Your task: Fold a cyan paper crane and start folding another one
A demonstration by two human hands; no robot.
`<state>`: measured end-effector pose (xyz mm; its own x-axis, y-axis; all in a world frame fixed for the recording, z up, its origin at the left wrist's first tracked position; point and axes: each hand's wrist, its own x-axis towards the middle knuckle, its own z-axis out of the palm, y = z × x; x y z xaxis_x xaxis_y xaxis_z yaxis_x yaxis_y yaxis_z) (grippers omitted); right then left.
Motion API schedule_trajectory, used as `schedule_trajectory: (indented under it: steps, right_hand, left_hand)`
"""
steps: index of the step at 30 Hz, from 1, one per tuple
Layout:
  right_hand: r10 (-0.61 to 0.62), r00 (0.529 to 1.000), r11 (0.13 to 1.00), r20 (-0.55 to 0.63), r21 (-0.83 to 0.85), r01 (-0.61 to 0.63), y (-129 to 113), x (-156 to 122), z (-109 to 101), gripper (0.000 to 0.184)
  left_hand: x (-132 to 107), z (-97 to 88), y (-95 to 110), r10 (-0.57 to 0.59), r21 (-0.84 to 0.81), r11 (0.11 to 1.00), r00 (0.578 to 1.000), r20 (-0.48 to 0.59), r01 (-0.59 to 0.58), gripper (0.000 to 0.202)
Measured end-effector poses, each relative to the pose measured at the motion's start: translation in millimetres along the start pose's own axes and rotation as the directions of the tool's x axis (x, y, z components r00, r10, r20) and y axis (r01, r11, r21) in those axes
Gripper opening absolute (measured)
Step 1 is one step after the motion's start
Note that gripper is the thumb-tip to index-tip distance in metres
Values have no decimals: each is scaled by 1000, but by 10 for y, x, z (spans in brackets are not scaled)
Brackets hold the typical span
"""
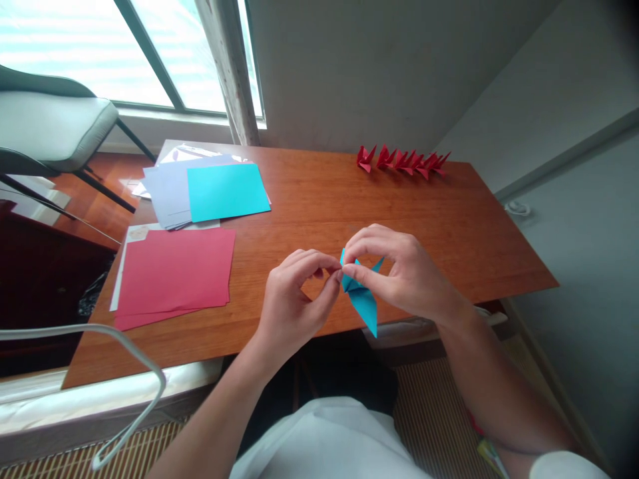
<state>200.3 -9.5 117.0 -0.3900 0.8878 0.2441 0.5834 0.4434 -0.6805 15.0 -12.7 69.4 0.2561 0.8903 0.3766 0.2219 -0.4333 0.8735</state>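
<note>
A blue folded paper crane (365, 309) is held between my two hands above the table's near edge. One pointed wing hangs down toward me, and another point sticks out at the right behind my fingers. My left hand (299, 296) pinches the crane's left end between thumb and forefinger. Gripping its upper part, my right hand (402, 269) has its thumb and fingertips close beside those of the left. The fingertips hide the small folds where they meet.
Several red folded paper cranes (399, 161) stand in a row at the back of the wooden table (299, 193). At the left lie blue paper (228, 193), pale sheets (167, 193) and red paper (177, 271). A white cable (124, 342) loops at the lower left; a chair (54, 126) stands beyond.
</note>
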Motion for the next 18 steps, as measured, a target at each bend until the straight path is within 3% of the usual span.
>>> schedule_trajectory:
  steps: [6, 11, 15, 18]
  right_hand:
    - [-15, 995, 999, -95, -42, 11, -31, -22, 74, 17]
    - [16, 999, 999, -29, 34, -15, 23, -22, 40, 11]
    - [72, 995, 989, -68, 133, -62, 48, -27, -24, 17]
    - [57, 998, 992, -41, 117, -51, 49, -35, -41, 15]
  left_hand:
    - [-6, 16, -10, -6, -13, 1000, 1000, 6, 6, 7]
    - [-18, 7, -54, -39, -49, 998, 999, -3, 39, 8]
    - [-21, 3, -69, -55, -53, 997, 998, 7, 55, 9]
    - [-16, 8, -61, -52, -42, 998, 998, 19, 53, 9]
